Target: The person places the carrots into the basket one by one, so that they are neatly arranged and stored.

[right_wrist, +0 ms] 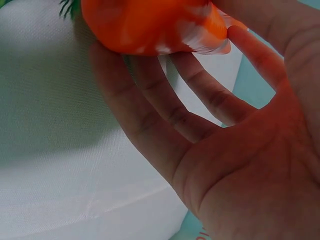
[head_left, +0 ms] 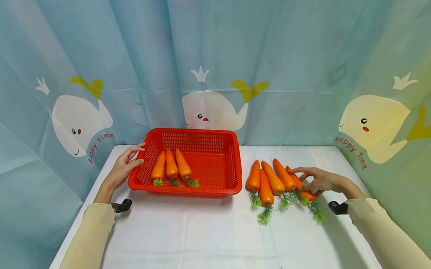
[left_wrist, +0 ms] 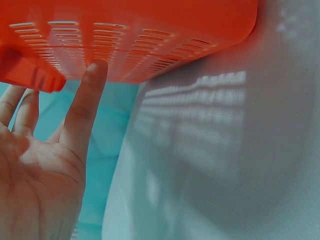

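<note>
My left hand [head_left: 125, 165] is at the left end of a red perforated plastic basket [head_left: 217, 192], with the fingers reaching to its rim and one digit held straight against its side. In the left wrist view, the left hand's palm [left_wrist: 40, 175] faces the basket wall. Three carrots [head_left: 171, 163] with green tops lie inside, side by side. My right hand [head_left: 324, 181] holds the rightmost carrot [right_wrist: 150, 25] of a group on the table, its fingers reaching around it. The carrot partly hides their tips in the right wrist view.
Several orange carrots [head_left: 266, 190] lie fanned out right of the basket, leafy ends towards me. The white cloth-covered table [head_left: 190, 238] extends in front. Behind and on both sides hangs a blue curtain [head_left: 291, 48] printed with whales.
</note>
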Demonstrator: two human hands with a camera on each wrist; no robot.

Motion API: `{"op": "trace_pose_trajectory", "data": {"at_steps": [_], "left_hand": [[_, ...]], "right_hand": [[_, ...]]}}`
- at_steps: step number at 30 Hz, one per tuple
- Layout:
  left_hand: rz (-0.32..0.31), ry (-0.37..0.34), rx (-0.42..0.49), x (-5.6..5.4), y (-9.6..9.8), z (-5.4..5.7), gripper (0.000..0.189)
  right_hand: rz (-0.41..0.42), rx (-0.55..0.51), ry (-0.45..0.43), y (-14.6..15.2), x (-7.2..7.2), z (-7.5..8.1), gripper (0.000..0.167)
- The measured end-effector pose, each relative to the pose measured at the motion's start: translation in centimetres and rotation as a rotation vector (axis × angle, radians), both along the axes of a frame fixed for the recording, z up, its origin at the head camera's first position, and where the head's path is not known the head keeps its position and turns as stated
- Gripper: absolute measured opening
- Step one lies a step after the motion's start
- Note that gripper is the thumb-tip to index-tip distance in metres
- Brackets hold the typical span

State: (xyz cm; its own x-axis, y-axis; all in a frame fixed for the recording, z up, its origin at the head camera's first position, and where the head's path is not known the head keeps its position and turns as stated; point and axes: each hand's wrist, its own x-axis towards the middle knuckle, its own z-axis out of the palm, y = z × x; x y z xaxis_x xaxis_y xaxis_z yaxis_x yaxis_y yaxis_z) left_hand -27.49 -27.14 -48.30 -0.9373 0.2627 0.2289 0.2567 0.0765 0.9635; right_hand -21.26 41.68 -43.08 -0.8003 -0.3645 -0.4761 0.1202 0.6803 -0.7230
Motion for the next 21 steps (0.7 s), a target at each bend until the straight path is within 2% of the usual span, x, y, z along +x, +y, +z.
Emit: {"op": "trace_pose_trajectory", "data": {"at_steps": [6,13,21], "left_hand": [[0.006,0.009,-0.024,-0.1,-0.1,-0.1,0.035],[0.005,0.006,-0.005,-0.1,0.0,0.1,0.037],[-0.011,0.011,0.007,-0.2,-0.1,-0.1,0.033]], "right_hand": [[0.006,-0.015,0.006,0.0,0.1,0.0,0.071],[0.026,-0.014,0.031,-0.2,0.2,0.4,0.071],[0.039,0.090,0.085,0.1,0.2,1.4,0.066]]}}
